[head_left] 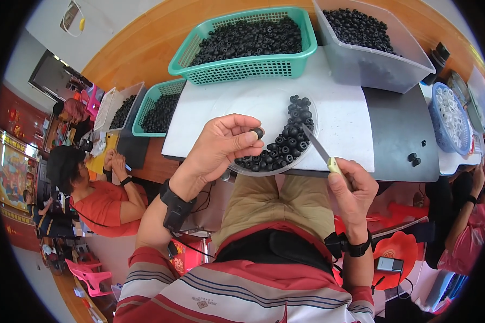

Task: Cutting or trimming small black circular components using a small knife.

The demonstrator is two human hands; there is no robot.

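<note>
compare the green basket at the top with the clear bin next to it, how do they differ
The green basket is teal with perforated mesh walls; the clear bin has solid, see-through grey walls. The green basket looks shallower and wider, while the clear bin looks deeper with taller sides. The green basket sits left, above the left hand; the clear bin sits right, beyond the knife in the right hand. Both hold heaps of small black rings.
</note>
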